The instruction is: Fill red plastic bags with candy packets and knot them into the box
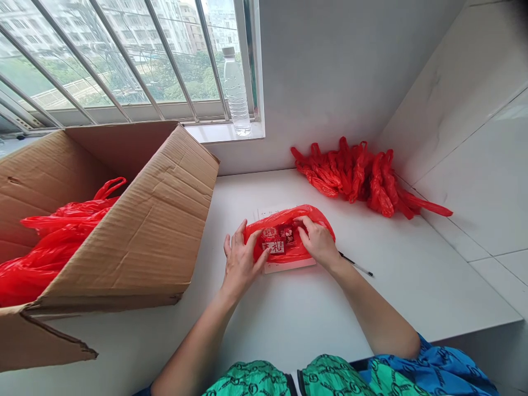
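Observation:
A red plastic bag (pixel 307 212) lies with its mouth spread over a sheet of paper (pixel 289 268) on the white tabletop. Inside it are a small red box with white lettering (pixel 273 242) and a smaller red packet (pixel 289 235). My left hand (pixel 241 258) is at the bag's left edge, fingers spread, with thumb and index finger beside the box. Over the right edge reaches my right hand (pixel 318 242), its thumb and index finger apart inside the mouth near the packet. Its other fingers are partly hidden. A black pen (pixel 357 264) lies beside my right wrist.
On the left stands an open cardboard box (pixel 165 220) holding red plastic bags (pixel 70 231). Several tied red bags (pixel 355 176) lie against the back wall. A water bottle (pixel 237 96) stands on the sill by the barred window. A tiled wall (pixel 474 165) borders the right side.

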Available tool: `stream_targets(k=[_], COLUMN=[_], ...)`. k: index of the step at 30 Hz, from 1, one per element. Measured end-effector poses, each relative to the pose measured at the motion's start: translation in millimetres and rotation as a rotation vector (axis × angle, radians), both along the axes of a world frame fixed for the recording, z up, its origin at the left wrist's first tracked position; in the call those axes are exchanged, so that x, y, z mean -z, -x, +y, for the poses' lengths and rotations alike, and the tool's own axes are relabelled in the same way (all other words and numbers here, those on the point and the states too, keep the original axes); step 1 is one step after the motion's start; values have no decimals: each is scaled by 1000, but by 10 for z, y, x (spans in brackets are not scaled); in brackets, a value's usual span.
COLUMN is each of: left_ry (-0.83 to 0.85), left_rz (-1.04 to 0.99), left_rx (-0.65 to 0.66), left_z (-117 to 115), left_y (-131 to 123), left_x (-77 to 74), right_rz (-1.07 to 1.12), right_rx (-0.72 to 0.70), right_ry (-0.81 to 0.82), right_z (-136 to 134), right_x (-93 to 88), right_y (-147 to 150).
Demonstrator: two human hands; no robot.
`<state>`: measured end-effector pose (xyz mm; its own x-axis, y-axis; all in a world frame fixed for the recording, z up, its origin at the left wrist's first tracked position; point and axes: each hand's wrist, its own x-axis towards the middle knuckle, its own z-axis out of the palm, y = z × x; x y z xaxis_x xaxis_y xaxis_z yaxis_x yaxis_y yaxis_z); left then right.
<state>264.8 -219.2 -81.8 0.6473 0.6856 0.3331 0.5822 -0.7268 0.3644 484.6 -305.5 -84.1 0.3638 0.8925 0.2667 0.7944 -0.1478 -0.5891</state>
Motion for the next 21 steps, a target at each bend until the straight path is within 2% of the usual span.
stream_targets(k=[6, 11, 15, 18, 21], left_ry=[3, 5, 10, -21, -68], left_rz=[8, -4, -20, -107, -248], left_rx=[5, 6, 2, -8, -4], left_z=[2, 9, 4, -14, -36], left_y=[-7, 2, -4, -9, 3], left_x=[13, 21, 1, -55, -122], right_rz=[-95, 44, 155, 200, 390], right_rx=[-67, -65, -73, -39, -193], right_ry=[54, 39, -61, -213, -350], right_z=[46, 30, -62, -143, -197], right_x=[38, -27, -157, -284, -379], right_y=[94, 79, 72, 125, 208])
